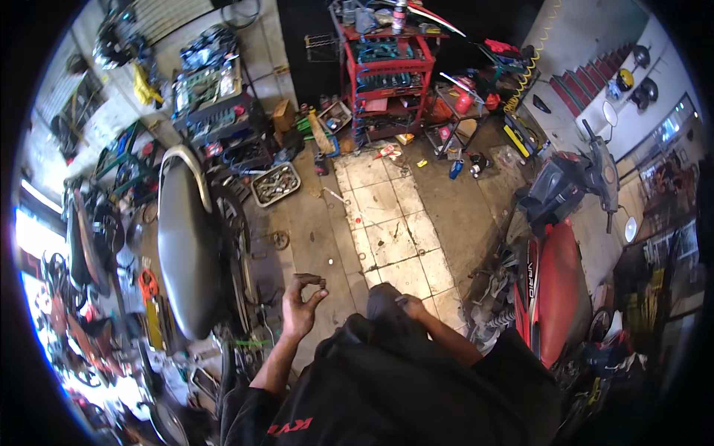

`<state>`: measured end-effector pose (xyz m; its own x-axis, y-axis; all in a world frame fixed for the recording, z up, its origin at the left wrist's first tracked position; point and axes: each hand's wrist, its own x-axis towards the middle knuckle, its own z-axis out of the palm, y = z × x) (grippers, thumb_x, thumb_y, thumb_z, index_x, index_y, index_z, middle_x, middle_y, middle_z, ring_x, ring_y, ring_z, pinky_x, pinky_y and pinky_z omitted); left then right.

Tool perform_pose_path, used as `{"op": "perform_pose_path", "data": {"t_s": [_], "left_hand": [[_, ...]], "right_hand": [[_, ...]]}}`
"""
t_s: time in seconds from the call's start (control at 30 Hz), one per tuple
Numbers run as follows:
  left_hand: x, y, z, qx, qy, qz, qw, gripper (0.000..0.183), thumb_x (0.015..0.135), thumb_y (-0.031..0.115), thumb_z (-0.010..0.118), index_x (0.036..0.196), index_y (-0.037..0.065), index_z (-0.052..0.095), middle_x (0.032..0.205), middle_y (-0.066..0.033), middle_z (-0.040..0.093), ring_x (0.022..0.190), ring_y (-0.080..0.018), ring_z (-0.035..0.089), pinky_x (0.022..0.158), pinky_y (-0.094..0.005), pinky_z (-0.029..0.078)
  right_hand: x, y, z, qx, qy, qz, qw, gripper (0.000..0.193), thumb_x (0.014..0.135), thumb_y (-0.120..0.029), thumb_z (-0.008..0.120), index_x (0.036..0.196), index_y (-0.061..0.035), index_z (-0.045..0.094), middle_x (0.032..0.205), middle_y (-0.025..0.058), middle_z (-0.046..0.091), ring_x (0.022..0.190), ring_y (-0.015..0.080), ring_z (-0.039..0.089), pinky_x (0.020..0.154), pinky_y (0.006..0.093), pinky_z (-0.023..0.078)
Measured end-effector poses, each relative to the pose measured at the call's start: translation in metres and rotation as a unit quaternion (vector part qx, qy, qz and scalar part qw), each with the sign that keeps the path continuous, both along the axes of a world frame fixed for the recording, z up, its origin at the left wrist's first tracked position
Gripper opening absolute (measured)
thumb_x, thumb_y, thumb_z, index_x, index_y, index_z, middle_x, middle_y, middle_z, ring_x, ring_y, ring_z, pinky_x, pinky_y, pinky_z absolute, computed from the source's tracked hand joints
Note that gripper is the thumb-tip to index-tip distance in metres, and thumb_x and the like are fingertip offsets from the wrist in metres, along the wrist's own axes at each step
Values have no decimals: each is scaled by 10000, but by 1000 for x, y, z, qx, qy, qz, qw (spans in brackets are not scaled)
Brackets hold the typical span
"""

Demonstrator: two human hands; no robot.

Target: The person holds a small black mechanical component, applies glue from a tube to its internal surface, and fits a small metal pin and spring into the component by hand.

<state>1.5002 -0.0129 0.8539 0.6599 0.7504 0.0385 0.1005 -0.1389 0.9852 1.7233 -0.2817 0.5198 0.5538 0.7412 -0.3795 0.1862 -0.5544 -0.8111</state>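
Observation:
My left hand (300, 306) is raised in front of me on the left, thumb and fingertips brought together in a pinch. Something small and dark seems to sit between the tips, too small to name. Against the dark cloth (384, 300) of my clothing, my right hand (413, 306) has its fingers curled in. Whether it grips the cloth or a small thing is hidden. Both hands are above the floor, between a motorcycle with a long grey seat (187, 245) on the left and a red scooter (559, 290) on the right.
A red tool trolley (390, 85) stands ahead, past a strip of pale tiles (394, 223). To its left are a metal tray of parts (275, 184) and a tool-laden cart (208, 97). A small rack (454, 111) with a red bottle stands right of the trolley. Small parts lie about the floor.

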Motion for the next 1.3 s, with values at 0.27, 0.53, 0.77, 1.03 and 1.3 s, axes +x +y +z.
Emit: {"op": "perform_pose_path", "data": {"t_s": [0.27, 0.53, 0.77, 1.03, 1.3], "left_hand": [[131, 138, -24, 58, 20, 104, 993, 244, 777, 8, 713, 989, -19, 596, 976, -108, 607, 972, -228, 596, 903, -335, 452], [265, 215, -43, -109, -56, 189, 974, 257, 823, 30, 695, 1048, -28, 586, 1008, -86, 595, 978, -191, 569, 902, -315, 446], [349, 366, -49, -62, 63, 197, 976, 255, 808, 25, 697, 1036, -21, 592, 977, -78, 592, 960, -172, 565, 895, -297, 429], [461, 536, -27, 11, 8, 81, 997, 272, 836, 69, 706, 1059, -28, 582, 1036, -105, 585, 1019, -198, 562, 946, -313, 410], [521, 601, -39, 10, 57, 41, 997, 283, 828, 87, 725, 1057, -16, 594, 1048, -97, 580, 1005, -197, 566, 921, -311, 429]], "right_hand": [[156, 151, -30, -62, -65, 104, 991, 172, 874, -144, 580, 974, -74, 700, 979, 102, 706, 927, 222, 673, 855, 320, 526], [405, 368, -15, -121, -185, 151, 963, 200, 849, -258, 584, 866, -97, 700, 951, 124, 699, 893, 268, 669, 818, 356, 529], [468, 512, 1, -48, -88, 80, 992, 194, 863, -218, 655, 984, -70, 692, 941, 98, 705, 895, 202, 676, 813, 302, 526], [470, 497, -41, -164, -80, 15, 983, 286, 878, -283, 573, 1018, -73, 708, 1067, 104, 701, 1037, 250, 648, 945, 350, 481], [559, 568, -5, -144, -72, -22, 987, 258, 871, -249, 627, 1048, -72, 693, 1022, 116, 712, 957, 231, 680, 873, 317, 516]]}}
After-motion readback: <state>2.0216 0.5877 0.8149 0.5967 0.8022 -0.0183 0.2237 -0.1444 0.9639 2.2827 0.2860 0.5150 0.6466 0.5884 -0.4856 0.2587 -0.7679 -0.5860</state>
